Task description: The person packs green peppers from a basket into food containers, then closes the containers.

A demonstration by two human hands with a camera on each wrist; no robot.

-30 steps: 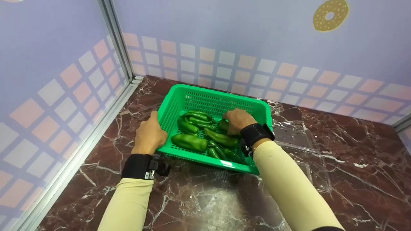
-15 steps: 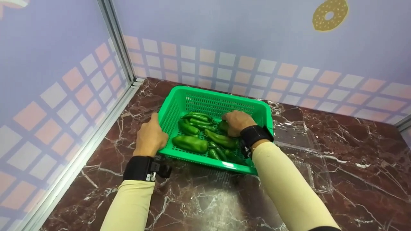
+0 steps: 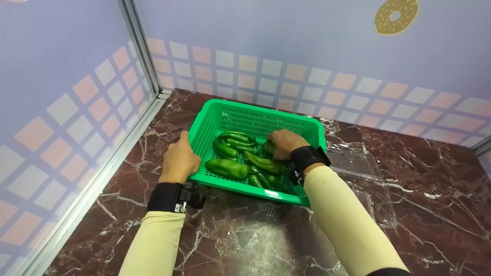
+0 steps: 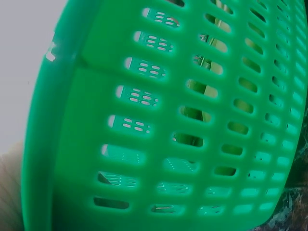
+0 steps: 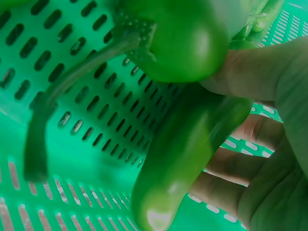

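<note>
Near the table's far left corner, the left hand [image 3: 179, 160] grips the green basket [image 3: 254, 115] by its left rim. The right hand [image 3: 285, 142] reaches inside, fingers [image 5: 250, 130] curled around a green pepper [image 5: 185, 151].

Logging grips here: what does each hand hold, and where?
Right hand grips a green pepper around its body; left hand holds the basket rim's left side.

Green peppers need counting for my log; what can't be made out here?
- Head view: right hand covers the peppers beneath it; its sleeve hides the basket corner.
- Left wrist view: basket wall fills the frame; left hand cut off.
- Right wrist view: peppers blurred, cut off by edges.
</note>
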